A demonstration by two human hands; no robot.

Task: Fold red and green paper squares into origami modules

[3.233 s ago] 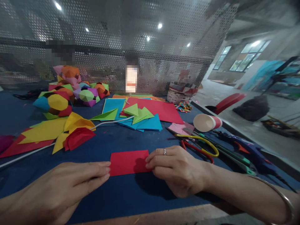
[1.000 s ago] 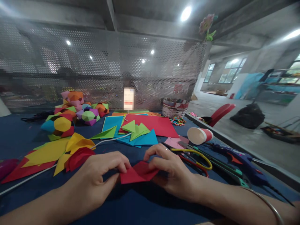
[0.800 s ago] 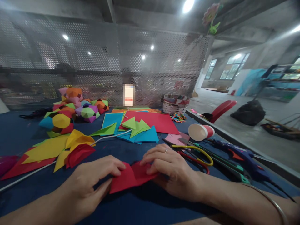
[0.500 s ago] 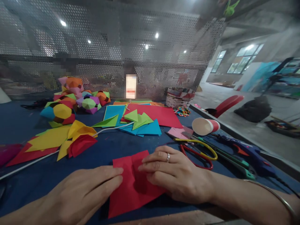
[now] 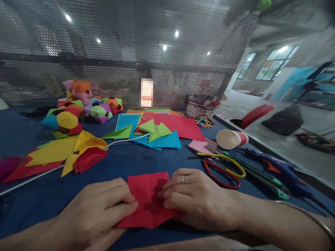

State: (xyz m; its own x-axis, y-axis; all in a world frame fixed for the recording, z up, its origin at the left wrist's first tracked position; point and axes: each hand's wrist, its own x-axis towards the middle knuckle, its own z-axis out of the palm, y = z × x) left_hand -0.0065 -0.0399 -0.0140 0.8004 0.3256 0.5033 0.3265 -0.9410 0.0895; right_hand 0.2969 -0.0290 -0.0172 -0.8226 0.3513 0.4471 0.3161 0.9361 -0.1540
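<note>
in the head view, the big purple thing [image 5: 9, 166] is cut off, and the bright shape [image 5: 147, 93] by the holey screen [image 5: 112, 31] is too blocky to make out. the right hand [image 5: 193, 198] lays its fingers together on the red paper [image 5: 142, 198]; i can't see its thumb, so i can't tell if it pinches. the left hand [image 5: 104, 207] pinches the other edge. the paper is open, creased and partly in shadow, near the blue table's [image 5: 125, 160] front.
</note>
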